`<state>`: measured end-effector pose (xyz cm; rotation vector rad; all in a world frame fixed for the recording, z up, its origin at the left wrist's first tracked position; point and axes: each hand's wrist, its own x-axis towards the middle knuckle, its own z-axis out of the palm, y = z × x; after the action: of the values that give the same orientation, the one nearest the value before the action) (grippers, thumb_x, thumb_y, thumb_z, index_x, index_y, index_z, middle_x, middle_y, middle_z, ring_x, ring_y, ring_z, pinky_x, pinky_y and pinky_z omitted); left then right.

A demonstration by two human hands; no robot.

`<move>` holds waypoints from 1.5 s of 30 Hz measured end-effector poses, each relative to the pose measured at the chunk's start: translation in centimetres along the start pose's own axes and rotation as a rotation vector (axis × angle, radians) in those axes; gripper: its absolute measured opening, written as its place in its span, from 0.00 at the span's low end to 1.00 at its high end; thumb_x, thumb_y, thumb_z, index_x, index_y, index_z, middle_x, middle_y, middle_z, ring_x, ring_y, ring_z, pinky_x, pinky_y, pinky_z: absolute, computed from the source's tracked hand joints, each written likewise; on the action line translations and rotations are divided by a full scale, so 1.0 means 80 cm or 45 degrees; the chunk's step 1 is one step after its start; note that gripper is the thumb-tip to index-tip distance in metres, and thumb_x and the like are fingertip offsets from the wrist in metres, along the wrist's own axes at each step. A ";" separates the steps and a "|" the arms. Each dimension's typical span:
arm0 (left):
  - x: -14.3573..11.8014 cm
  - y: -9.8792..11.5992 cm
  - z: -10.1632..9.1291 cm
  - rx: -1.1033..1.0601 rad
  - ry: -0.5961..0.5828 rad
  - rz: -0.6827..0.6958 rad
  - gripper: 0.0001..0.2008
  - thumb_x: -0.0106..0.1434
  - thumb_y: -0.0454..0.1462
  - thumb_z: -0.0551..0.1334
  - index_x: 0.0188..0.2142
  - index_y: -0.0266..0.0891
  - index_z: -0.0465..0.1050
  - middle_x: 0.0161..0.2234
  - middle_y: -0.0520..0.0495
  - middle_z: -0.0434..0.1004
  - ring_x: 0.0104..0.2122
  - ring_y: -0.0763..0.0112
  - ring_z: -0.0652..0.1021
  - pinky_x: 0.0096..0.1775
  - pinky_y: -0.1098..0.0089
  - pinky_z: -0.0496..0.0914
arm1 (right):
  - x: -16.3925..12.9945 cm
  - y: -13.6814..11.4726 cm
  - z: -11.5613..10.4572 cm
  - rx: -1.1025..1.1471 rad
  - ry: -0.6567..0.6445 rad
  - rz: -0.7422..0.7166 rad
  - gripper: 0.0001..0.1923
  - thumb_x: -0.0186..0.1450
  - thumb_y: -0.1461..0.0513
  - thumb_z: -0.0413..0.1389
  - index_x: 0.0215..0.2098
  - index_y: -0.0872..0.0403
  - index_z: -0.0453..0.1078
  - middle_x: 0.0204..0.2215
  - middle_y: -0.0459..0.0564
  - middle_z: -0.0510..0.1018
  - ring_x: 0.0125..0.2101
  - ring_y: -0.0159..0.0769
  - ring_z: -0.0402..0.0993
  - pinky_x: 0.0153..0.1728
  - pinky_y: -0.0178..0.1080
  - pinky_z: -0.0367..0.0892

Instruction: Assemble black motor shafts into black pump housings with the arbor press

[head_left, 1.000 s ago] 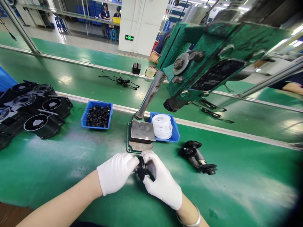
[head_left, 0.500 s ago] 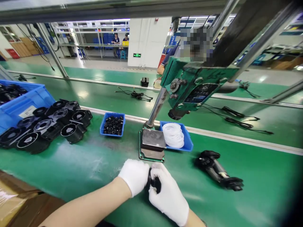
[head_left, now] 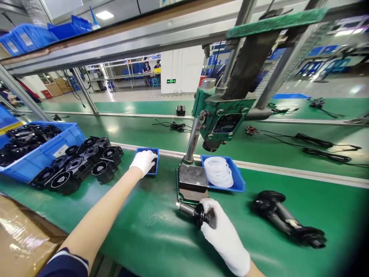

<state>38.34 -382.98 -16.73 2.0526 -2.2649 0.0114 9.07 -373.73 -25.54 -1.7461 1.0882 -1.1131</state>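
My right hand, in a white glove, is closed around the black end of a shaft part. The part has a grey cylinder, a pale tip pointing left and a round black collar. It is held tilted just in front of the base of a green press. My left hand, also gloved, is over a small blue bin of small black parts. Its thumb and fingers look apart and bent down among those parts; the fingertips are partly hidden.
A blue bin of white rings sits right of the press. Further right lie black-and-grey assemblies. Black housings stand at left beside a large blue crate. The press head overhangs its base. Cables lie behind.
My left hand has left the shaft part and moved left and away to the small blue bin. My right hand keeps hold of the part, now more exposed. The view has tilted up.
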 end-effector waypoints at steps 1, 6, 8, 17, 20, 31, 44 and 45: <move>0.011 0.000 0.004 -0.008 -0.026 0.020 0.12 0.67 0.39 0.61 0.49 0.39 0.73 0.50 0.43 0.75 0.47 0.61 0.76 0.51 0.57 0.69 | 0.000 0.000 0.000 -0.011 -0.003 0.001 0.11 0.51 0.66 0.51 0.32 0.50 0.57 0.30 0.45 0.65 0.31 0.36 0.64 0.33 0.37 0.66; 0.033 -0.004 0.017 -0.056 -0.082 -0.006 0.13 0.67 0.42 0.61 0.48 0.37 0.72 0.49 0.43 0.74 0.47 0.61 0.76 0.50 0.53 0.71 | 0.004 -0.006 -0.004 -0.076 -0.039 0.011 0.10 0.50 0.66 0.50 0.30 0.49 0.57 0.28 0.44 0.66 0.28 0.36 0.64 0.31 0.37 0.67; 0.034 -0.006 0.020 -0.114 -0.071 -0.040 0.14 0.67 0.42 0.62 0.48 0.37 0.72 0.50 0.43 0.74 0.47 0.61 0.76 0.50 0.53 0.72 | 0.006 -0.008 -0.004 -0.094 -0.052 0.014 0.09 0.49 0.65 0.51 0.29 0.49 0.58 0.27 0.44 0.67 0.28 0.36 0.65 0.30 0.37 0.67; 0.003 -0.004 0.019 -0.791 0.337 -0.216 0.10 0.62 0.39 0.65 0.41 0.35 0.72 0.37 0.45 0.77 0.38 0.66 0.78 0.46 0.59 0.73 | 0.005 -0.013 -0.003 -0.066 -0.028 -0.001 0.11 0.47 0.67 0.49 0.30 0.49 0.57 0.27 0.43 0.65 0.27 0.35 0.63 0.30 0.37 0.66; -0.031 0.011 0.015 -1.111 0.463 -0.193 0.16 0.59 0.40 0.65 0.45 0.35 0.70 0.39 0.43 0.77 0.38 0.67 0.78 0.45 0.63 0.74 | 0.006 -0.016 -0.003 -0.032 -0.006 0.018 0.12 0.47 0.67 0.49 0.30 0.50 0.57 0.27 0.43 0.63 0.27 0.34 0.62 0.29 0.36 0.65; -0.130 0.093 0.023 -3.044 -0.136 -0.629 0.07 0.61 0.33 0.66 0.41 0.39 0.78 0.39 0.48 0.77 0.34 0.81 0.78 0.39 0.80 0.74 | 0.008 -0.024 -0.012 0.180 0.148 0.035 0.11 0.49 0.66 0.52 0.30 0.50 0.57 0.30 0.45 0.64 0.30 0.35 0.62 0.33 0.37 0.64; -0.137 0.132 0.042 -2.500 0.021 -0.583 0.23 0.51 0.38 0.75 0.45 0.33 0.75 0.30 0.48 0.77 0.26 0.77 0.77 0.30 0.76 0.73 | 0.010 -0.026 -0.015 0.260 0.189 0.082 0.11 0.50 0.65 0.54 0.31 0.50 0.58 0.29 0.44 0.64 0.31 0.36 0.63 0.33 0.38 0.64; -0.138 0.133 0.043 -2.428 0.025 -0.560 0.22 0.51 0.38 0.75 0.44 0.32 0.75 0.29 0.48 0.78 0.25 0.77 0.77 0.30 0.76 0.73 | 0.010 -0.027 -0.015 0.253 0.185 0.086 0.11 0.50 0.65 0.54 0.31 0.50 0.58 0.30 0.44 0.64 0.31 0.36 0.63 0.33 0.38 0.63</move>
<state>28.60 -371.16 -20.35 1.1209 -0.6815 -1.4040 8.65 -373.99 -22.99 -1.4829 1.0753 -1.2761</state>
